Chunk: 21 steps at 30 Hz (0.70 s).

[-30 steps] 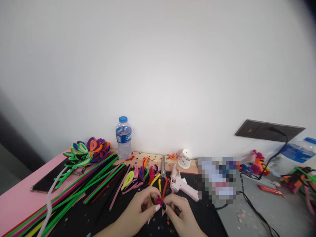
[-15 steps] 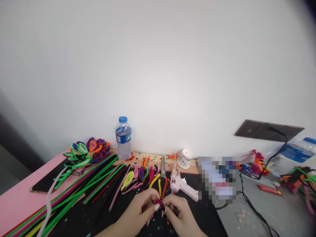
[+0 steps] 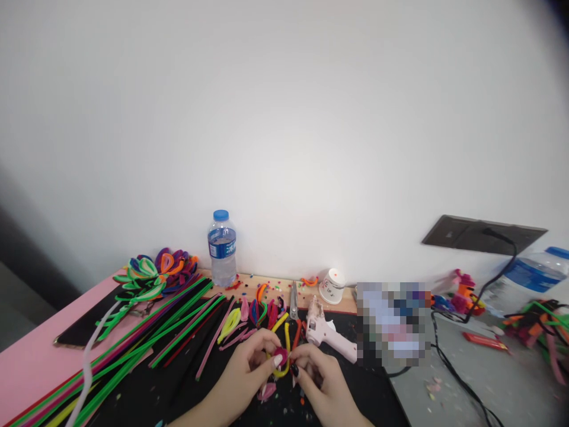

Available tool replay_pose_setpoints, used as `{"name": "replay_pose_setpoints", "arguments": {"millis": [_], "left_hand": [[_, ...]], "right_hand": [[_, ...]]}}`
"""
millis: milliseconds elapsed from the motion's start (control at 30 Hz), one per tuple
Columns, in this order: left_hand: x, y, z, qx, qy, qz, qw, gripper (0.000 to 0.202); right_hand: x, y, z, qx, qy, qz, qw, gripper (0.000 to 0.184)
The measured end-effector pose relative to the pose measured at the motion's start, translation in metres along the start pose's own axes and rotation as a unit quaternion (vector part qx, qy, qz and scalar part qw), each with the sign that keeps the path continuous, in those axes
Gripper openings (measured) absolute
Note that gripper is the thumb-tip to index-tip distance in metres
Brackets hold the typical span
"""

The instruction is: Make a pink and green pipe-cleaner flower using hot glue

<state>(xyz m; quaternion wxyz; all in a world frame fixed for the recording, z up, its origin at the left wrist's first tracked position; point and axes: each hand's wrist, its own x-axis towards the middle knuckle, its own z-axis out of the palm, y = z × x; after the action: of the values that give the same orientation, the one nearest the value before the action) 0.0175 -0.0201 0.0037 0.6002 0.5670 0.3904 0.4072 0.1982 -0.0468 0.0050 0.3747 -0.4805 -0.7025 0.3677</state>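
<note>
My left hand (image 3: 242, 376) pinches a small coiled magenta pipe cleaner (image 3: 280, 353) between thumb and fingertips, above the black mat (image 3: 208, 403). Close on its right, my right hand (image 3: 326, 376) has thumb and forefinger pressed together; whatever lies between them is too small to make out. A bent yellow pipe cleaner (image 3: 287, 338) shows behind and between the hands. Under my left fingers lies a pink looped piece (image 3: 267, 391). Just beyond my right hand rest an orange-red pipe cleaner (image 3: 297, 332) and a pale pink glue gun (image 3: 331, 338).
Scissors (image 3: 294, 301), a white paper cup (image 3: 333, 286) and a water bottle (image 3: 222, 252) stand or lie along the wall. Long pipe cleaners (image 3: 146, 344) and looped flowers (image 3: 153, 270) cover the left side. A black cable (image 3: 448, 365) crosses the grey surface at right.
My hands have drawn slightly apart, and the magenta piece has shifted up and left with my left fingers. More of the yellow pipe cleaner and the pink piece now shows.
</note>
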Motion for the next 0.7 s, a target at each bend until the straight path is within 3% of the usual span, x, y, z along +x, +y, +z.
{"name": "replay_pose_setpoints", "arguments": {"millis": [367, 700], "left_hand": [[0.005, -0.0049, -0.0007, -0.068, 0.026, -0.005, 0.997, 0.026], [-0.0016, -0.0062, 0.0016, -0.025, -0.018, -0.003, 1.0, 0.02]], "right_hand": [[-0.002, 0.0055, -0.003, -0.037, 0.074, -0.048, 0.995, 0.014], [-0.0022, 0.0006, 0.0012, -0.057, 0.008, -0.039, 0.998, 0.012]]}}
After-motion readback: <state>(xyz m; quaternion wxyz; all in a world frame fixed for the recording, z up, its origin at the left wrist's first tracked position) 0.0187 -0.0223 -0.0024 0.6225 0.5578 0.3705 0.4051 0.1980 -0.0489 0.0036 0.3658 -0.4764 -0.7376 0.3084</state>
